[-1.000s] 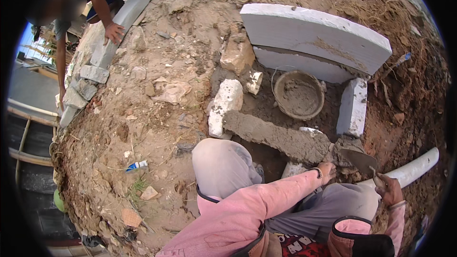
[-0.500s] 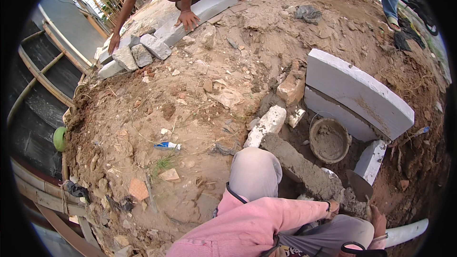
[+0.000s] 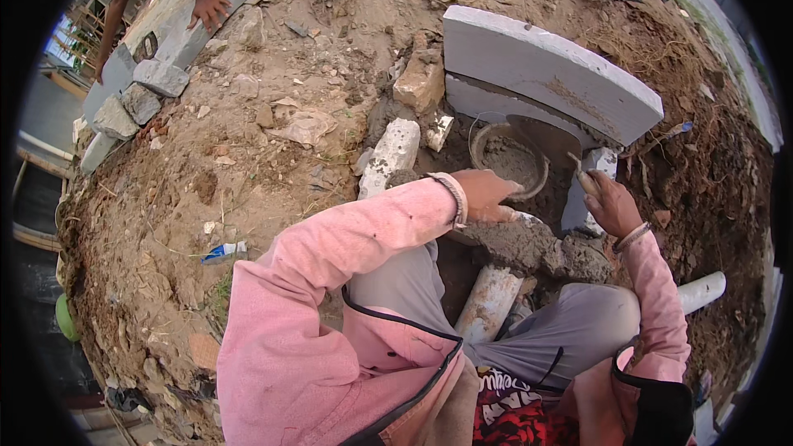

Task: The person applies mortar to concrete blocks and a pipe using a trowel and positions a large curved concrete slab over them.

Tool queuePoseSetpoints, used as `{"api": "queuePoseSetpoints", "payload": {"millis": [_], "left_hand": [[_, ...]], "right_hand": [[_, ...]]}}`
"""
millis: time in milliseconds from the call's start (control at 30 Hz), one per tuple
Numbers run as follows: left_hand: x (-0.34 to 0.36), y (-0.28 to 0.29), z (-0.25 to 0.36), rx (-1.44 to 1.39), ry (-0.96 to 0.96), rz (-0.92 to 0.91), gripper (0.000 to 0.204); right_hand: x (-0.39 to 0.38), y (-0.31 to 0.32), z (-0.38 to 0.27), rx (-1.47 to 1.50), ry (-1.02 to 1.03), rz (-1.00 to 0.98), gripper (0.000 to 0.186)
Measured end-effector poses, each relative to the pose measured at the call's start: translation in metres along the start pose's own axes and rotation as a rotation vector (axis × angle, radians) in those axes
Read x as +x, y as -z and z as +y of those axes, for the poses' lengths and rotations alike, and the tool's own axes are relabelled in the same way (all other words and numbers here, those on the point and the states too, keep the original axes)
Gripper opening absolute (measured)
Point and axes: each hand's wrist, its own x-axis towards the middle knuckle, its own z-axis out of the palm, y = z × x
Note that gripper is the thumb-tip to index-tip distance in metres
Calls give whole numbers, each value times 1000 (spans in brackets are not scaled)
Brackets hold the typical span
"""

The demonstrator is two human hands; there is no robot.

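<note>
My right hand [image 3: 614, 205] is closed round the wooden handle of a trowel [image 3: 545, 142]. The broad dark blade slants over the right side of a round bucket [image 3: 543, 177] of grey mortar. At the bucket's near rim, my left hand [image 3: 486, 195] has its fingers and thumb bent round the edge, partly hidden from view. Below that hand runs a low course topped with rough wet mortar [image 3: 529, 246]. Behind the bucket, a long pale block [image 3: 549, 70] stands on edge on another block. A shorter pale block [image 3: 585, 198] lies beside the trowel.
A brick lump [image 3: 420, 81] and a white mortar-spotted block [image 3: 390, 153] lie left of the bucket. Pipes [image 3: 489, 301] show by my legs. A co-worker's hand [image 3: 208, 10] rests on a long slab at far left, near stone pieces [image 3: 161, 78]. Rubble covers the ground.
My view has shifted right and down. My left hand has reached forward to the bucket. The trowel, earlier low by the mortar course, is now raised over the bucket in my right hand.
</note>
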Motion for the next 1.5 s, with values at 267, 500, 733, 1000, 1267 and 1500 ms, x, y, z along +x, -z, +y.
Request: {"api": "queuePoseSetpoints", "payload": {"millis": [267, 500, 733, 1000, 1267, 1500], "left_hand": [[-115, -3, -155, -757, 349, 781, 54], [-28, -33, -172, -1101, 294, 446, 54], [174, -112, -353, -662, 462, 163, 41], [248, -144, -267, 402, -19, 181, 19], [255, -151, -286, -75, 118, 325, 6], [217, -112, -266, -523, 447, 268, 22]], "right_hand": [[102, -39, 18, -545, -67, -302, 21], [149, -192, 104, -759, 3, -335, 23], [152, -220, 57, -369, 27, -515, 21], [129, -240, 85, 179, -426, -596, 30], [101, -213, 75, 950, -692, -677, 48], [78, -159, 74, 872, -634, -566, 46]]}}
